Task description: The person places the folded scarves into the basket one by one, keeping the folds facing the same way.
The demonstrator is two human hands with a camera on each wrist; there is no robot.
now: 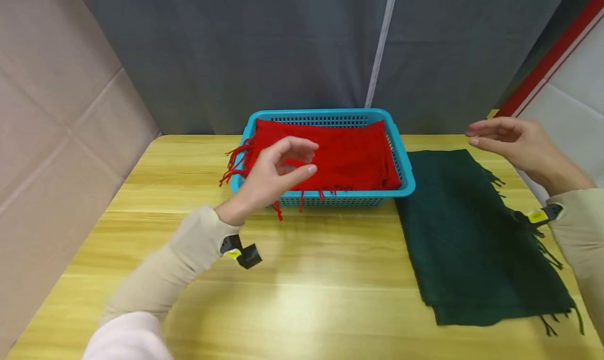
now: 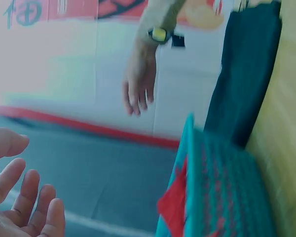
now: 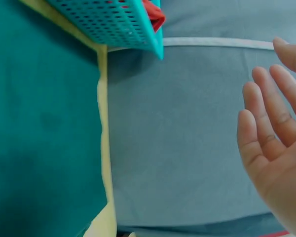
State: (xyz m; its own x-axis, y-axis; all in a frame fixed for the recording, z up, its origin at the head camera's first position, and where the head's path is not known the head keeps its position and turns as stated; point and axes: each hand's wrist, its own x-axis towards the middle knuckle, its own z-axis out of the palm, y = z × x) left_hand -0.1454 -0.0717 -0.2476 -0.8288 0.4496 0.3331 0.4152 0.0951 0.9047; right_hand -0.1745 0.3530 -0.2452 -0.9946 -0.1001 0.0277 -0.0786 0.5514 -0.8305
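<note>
My left hand hovers over the left front part of the basket, fingers loosely bent and nothing between them. Below it, a folded red scarf with fringe lies in the blue plastic basket, some tassels hanging over the left and front rim. My right hand is raised above the far right of the table, empty, with relaxed fingers. Nearest to it is a folded dark green scarf, flat on the table right of the basket, its fringe toward the right. In the right wrist view the right hand's fingers show spread apart.
The wooden table ends at a grey curtain behind the basket. A pale panel borders the left side, and a white wall with a red stripe stands at the right. Each wrist carries a small black camera.
</note>
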